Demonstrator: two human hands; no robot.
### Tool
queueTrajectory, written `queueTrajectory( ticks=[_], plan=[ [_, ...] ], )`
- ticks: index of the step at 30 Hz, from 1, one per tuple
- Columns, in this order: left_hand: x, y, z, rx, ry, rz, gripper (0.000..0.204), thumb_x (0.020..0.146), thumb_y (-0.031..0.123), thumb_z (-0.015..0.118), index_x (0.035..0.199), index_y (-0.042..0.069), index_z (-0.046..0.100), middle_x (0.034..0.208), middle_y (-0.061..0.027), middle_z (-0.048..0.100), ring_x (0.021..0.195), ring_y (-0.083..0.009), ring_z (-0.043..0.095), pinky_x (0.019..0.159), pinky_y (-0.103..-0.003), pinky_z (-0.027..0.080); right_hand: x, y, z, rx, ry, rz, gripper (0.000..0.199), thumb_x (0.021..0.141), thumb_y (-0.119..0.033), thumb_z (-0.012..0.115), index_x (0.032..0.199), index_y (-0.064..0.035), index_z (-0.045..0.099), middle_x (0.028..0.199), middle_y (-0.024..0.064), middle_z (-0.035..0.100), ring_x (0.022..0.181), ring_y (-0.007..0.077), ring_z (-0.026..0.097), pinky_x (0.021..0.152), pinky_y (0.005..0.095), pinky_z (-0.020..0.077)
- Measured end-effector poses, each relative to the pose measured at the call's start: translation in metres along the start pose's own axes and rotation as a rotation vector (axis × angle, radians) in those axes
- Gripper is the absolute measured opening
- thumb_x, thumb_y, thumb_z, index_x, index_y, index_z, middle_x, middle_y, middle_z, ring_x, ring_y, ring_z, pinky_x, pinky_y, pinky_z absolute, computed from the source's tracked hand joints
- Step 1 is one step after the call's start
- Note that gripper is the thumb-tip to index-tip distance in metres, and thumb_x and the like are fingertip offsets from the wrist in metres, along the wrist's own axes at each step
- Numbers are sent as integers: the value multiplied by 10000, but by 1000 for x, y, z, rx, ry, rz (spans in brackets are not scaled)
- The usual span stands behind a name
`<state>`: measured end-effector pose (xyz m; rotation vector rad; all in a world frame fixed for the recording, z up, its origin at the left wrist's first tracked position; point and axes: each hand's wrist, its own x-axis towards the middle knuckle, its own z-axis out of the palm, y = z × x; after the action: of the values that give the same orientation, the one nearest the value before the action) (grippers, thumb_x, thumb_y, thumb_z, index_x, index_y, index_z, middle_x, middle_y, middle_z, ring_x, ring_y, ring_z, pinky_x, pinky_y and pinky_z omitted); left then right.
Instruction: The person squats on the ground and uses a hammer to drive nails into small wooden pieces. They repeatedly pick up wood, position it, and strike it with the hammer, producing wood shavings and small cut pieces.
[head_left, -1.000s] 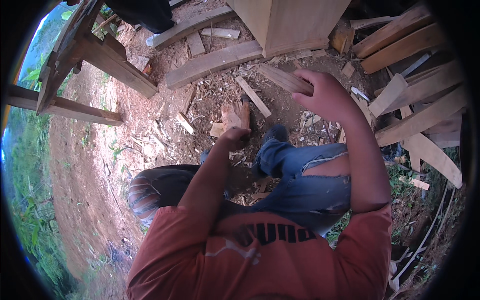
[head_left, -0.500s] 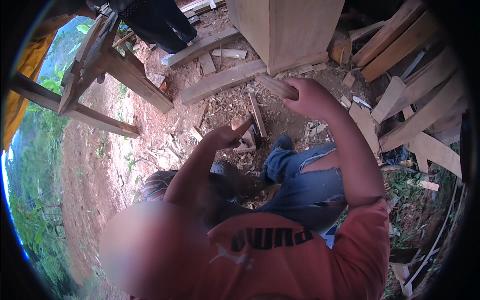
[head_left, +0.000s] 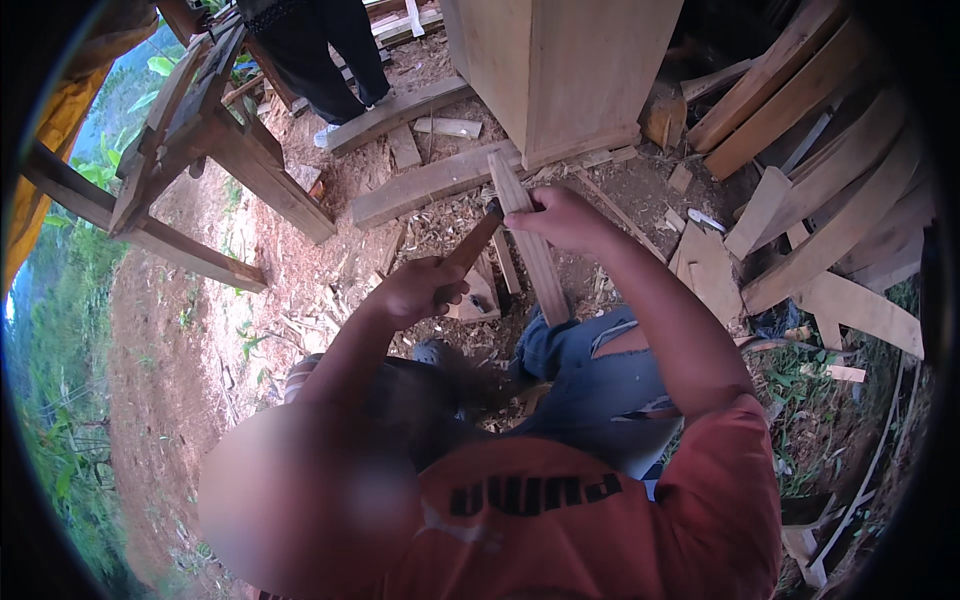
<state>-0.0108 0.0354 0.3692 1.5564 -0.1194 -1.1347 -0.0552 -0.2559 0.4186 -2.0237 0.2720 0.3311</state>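
Observation:
My left hand (head_left: 415, 290) is closed round the handle of a wooden-handled tool (head_left: 468, 248). Its small dark head is at the edge of a narrow wooden strip; whether they touch I cannot tell. Gripped near its upper part by my right hand (head_left: 562, 218), that wooden strip (head_left: 540, 268) stands lengthwise in front of me. Its lower end comes down at my blue jeans (head_left: 575, 350). Beneath the tool, a wooden block (head_left: 478, 295) lies on the ground among shavings.
A tall pale wooden cabinet-like box (head_left: 590, 80) stands ahead. Thick timbers (head_left: 430, 185) lie before it. Boards (head_left: 790, 90) lean in a pile at right. A rough wooden frame (head_left: 265, 180) stands at left, near another person's dark trousers (head_left: 320, 50).
My right hand has swung the wooden strip from pointing away leftward to standing lengthwise toward my leg. My left hand has brought the tool's head from above the block up beside the strip.

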Motion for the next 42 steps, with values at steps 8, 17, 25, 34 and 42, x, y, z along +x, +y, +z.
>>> queueTrajectory(
  ticks=[8, 17, 25, 34, 42],
  plan=[
    [2, 14, 14, 297, 82, 281, 635, 1070, 258, 655, 1586, 10, 380, 1071, -61, 685, 922, -124, 635, 777, -300, 530, 47, 16, 49, 700, -152, 176, 589, 986, -523, 730, 1415, -130, 637, 1326, 75, 647, 1253, 222, 606, 958, 379, 532],
    [-3, 18, 31, 352, 8, 623, 773, 1040, 129, 667, 1664, 8, 226, 1438, -212, 555, 1255, -267, 633, 1075, -424, 500, 44, -23, 52, 962, 163, -225, 501, 986, -451, 776, 1250, -40, 660, 968, 43, 672, 892, 144, 659, 837, 333, 514],
    [0, 29, 51, 251, 297, 784, 584, 979, 126, 768, 1471, 42, 466, 1378, -154, 597, 1267, -256, 632, 1056, -435, 533, 17, -50, 63, 486, 215, -328, 494, 1031, -450, 718, 1253, -11, 671, 1025, 68, 703, 923, 120, 675, 804, 312, 543],
    [0, 43, 55, 220, 414, 1008, 284, 1038, 87, 685, 1278, -8, 566, 1116, -99, 667, 1001, -187, 670, 850, -365, 563, 29, -44, 48, 701, 132, -213, 527, 1042, -574, 626, 1132, -55, 638, 823, 37, 638, 829, 115, 665, 711, 293, 541],
    [-13, 51, 45, -153, 288, 861, 222, 1128, 167, 534, 1278, 9, 575, 1065, -69, 685, 976, -158, 670, 883, -367, 539, 70, 56, 21, 992, 162, 17, 412, 924, -145, 732, 1282, -58, 548, 1069, 49, 612, 858, 150, 664, 736, 335, 570]
  ],
)
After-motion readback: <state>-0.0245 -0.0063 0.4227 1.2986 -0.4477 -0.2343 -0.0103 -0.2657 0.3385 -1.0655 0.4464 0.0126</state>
